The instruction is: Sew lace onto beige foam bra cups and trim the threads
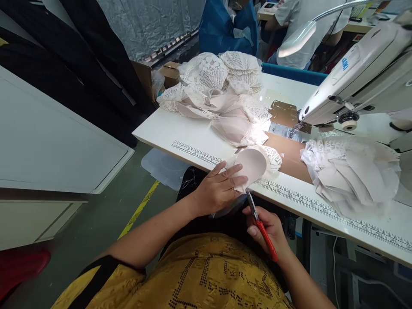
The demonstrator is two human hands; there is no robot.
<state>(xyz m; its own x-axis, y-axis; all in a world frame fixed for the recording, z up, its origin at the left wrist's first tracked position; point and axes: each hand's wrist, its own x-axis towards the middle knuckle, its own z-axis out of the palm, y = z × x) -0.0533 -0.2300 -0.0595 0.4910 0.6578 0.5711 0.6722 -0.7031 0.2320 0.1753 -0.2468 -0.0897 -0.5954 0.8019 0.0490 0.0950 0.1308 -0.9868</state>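
Observation:
My left hand (222,186) holds a pale pink bra cup (252,163) at the table's front edge, its fingers lying over the cup's left side. White lace (273,159) shows along the cup's far right side. In my right hand (268,231) is a pair of scissors (265,240) with red handles. The metal blades point up and left, with their tips at the cup's lower edge. Whether the blades touch the fabric I cannot tell.
A heap of lace cups (222,98) lies on the left of the white table (154,128). Another lace-edged stack (354,171) lies at right, below the sewing machine (350,73). A printed ruler runs along the front edge. Beyond the table sit a blue bag (214,30) and another person (296,30).

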